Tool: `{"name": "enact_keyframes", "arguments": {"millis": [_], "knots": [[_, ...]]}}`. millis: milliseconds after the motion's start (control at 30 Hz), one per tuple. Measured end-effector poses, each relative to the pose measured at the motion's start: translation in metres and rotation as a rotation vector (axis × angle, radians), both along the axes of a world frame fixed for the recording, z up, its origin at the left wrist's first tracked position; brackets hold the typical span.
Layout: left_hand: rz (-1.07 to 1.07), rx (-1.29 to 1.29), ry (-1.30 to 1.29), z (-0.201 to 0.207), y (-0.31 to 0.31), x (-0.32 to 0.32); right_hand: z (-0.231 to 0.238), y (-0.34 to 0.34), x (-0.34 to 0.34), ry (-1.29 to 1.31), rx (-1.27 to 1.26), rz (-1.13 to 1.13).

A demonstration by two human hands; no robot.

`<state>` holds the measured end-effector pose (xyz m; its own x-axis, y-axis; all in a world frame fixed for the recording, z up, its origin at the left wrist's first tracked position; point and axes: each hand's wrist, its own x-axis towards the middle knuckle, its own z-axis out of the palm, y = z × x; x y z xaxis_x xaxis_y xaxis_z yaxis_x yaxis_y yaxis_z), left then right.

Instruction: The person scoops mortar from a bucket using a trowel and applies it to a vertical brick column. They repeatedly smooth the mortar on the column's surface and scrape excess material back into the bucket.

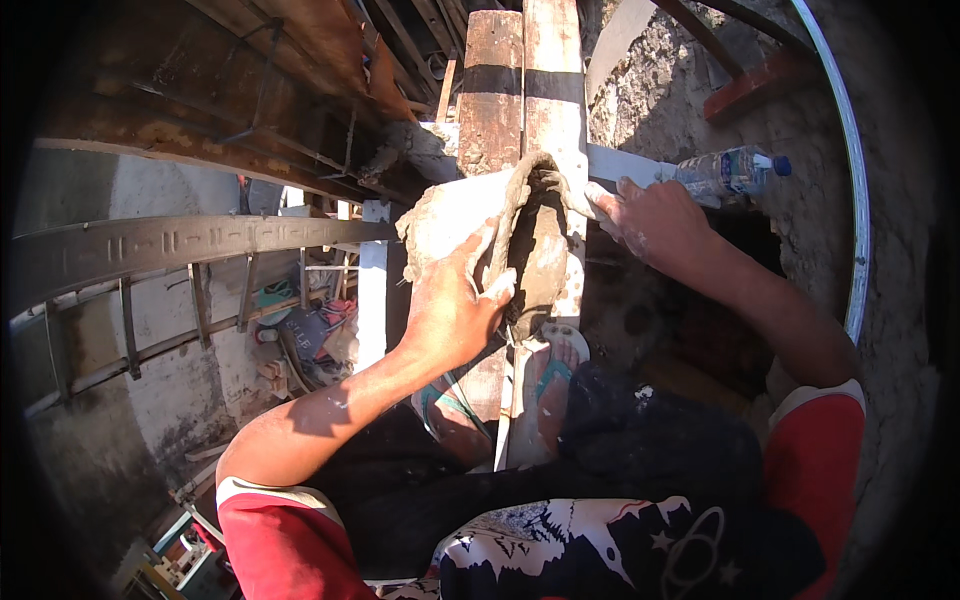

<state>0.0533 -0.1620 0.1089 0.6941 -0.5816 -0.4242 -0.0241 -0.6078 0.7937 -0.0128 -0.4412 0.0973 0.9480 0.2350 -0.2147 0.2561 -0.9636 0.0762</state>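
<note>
In front of me, above the planks, is a mortar-caked container (540, 262) with a pale outer side and a dark, narrow opening; its exact kind I cannot make out. My left hand (450, 305) grips its near left rim, thumb on the edge and fingers along the pale side. My right hand (650, 218), dusted with grey mortar, has its fingertips closed at the right rim. Wet-looking mortar coats the lip and inside wall. Below it are my feet in sandals (555, 375), on a plank.
Two long wooden planks (493, 120) run away from me. A plastic bottle (735, 172) with a blue cap lies right of my right hand. A rough wall (650, 85) rises at right. To the left are a metal rail (200, 245) and a drop to a cluttered lower level.
</note>
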Motion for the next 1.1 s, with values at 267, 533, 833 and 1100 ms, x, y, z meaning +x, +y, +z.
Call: {"name": "enact_keyframes", "arguments": {"millis": [267, 533, 833, 1100], "knots": [[-0.056, -0.119, -0.201, -0.008, 0.017, -0.008, -0.068, -0.051, 0.02, 0.48, 0.545, -0.054], [-0.07, -0.095, -0.102, 0.004, 0.015, -0.005, -0.075, -0.04, -0.002, 0.691, 0.698, -0.154], [-0.028, -0.148, -0.11, 0.0, 0.024, 0.0, -0.101, -0.003, -0.056, 0.957, 1.038, -0.438], [0.352, -0.462, 0.184, -0.019, 0.067, 0.007, -0.012, -0.005, -0.036, 0.897, 1.03, -0.488]]}}
